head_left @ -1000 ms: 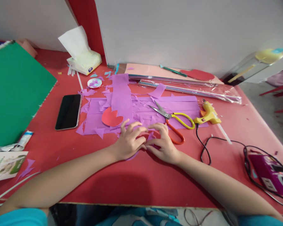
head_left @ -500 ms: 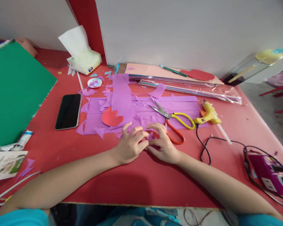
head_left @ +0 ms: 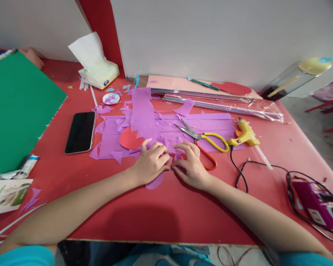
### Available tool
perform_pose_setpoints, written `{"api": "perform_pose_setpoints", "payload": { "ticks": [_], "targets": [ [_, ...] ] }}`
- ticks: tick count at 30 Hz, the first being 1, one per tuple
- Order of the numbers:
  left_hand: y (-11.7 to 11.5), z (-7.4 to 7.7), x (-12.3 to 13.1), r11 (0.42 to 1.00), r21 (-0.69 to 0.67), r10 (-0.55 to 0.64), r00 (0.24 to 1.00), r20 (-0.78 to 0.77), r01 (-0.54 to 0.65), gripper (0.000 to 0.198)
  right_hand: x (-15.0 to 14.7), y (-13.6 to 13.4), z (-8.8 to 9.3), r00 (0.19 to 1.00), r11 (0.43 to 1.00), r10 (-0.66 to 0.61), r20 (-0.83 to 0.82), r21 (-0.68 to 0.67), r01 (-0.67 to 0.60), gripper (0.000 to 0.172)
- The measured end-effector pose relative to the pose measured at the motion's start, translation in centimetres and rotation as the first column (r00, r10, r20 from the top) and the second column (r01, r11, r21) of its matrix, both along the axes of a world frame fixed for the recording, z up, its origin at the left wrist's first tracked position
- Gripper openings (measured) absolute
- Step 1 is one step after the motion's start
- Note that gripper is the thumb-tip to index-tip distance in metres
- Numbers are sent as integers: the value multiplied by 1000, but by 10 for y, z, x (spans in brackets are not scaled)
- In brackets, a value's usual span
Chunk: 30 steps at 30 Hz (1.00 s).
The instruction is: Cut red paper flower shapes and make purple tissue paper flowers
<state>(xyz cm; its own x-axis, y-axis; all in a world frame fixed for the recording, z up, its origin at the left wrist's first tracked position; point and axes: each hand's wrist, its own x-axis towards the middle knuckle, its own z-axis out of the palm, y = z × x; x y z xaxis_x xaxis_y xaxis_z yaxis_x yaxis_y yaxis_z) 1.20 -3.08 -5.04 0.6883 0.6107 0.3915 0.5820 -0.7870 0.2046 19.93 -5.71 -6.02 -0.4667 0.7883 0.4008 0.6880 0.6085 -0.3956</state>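
My left hand (head_left: 152, 162) is closed, its fingertips pressed together just above the red table. From under it pokes the rounded end of a purple paper piece (head_left: 154, 182). Facing it, my right hand (head_left: 192, 167) has curled fingers, with thumb and forefinger pinched close to the left fingertips; what they grip is too small to make out. A bit of red paper (head_left: 184, 156) shows partly behind the right fingers. Scissors (head_left: 197, 136) with one yellow and one orange handle lie open beyond that hand. A scallop-edged red paper cutout (head_left: 131, 138) rests on purple paper sheets (head_left: 194, 123).
A yellow glue gun (head_left: 244, 136) lies at right, its cord running to a purple power box (head_left: 319, 205). At left are a phone (head_left: 80, 132), green board (head_left: 22, 111) and tissue pack (head_left: 101, 74). Plastic-wrapped sheets (head_left: 224, 107) lie along the back.
My left hand has shifted slightly left and up, away from the right hand. The rounded purple paper end now shows below it. My right hand has barely moved.
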Motion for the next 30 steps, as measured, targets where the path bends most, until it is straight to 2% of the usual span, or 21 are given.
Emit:
{"api": "perform_pose_setpoints", "payload": {
  "ticks": [4,12,18,22,25,30],
  "targets": [
    [4,6,-3,998,22,66,997,-25,-66,8,1,2,-1,999,999,-40,8,-17,40,8],
    [7,15,-6,990,15,138,988,-62,-138,8,0,1,1,1000,999,-29,-7,-33,28,8],
    [9,19,-9,986,-10,164,981,-108,-166,8,0,0,2,998,1000,-13,-65,3,13,14],
    [9,24,-12,981,-43,180,970,-163,-189,8,2,1,2,990,997,-46,-131,60,54,17],
    [7,29,-14,982,-88,142,963,-228,-166,11,3,0,3,987,993,-29,-155,106,46,16],
    [1,32,-16,971,-226,11,955,-297,-82,12,5,-5,3,993,976,117,-27,190,-110,10]
  ]
}}
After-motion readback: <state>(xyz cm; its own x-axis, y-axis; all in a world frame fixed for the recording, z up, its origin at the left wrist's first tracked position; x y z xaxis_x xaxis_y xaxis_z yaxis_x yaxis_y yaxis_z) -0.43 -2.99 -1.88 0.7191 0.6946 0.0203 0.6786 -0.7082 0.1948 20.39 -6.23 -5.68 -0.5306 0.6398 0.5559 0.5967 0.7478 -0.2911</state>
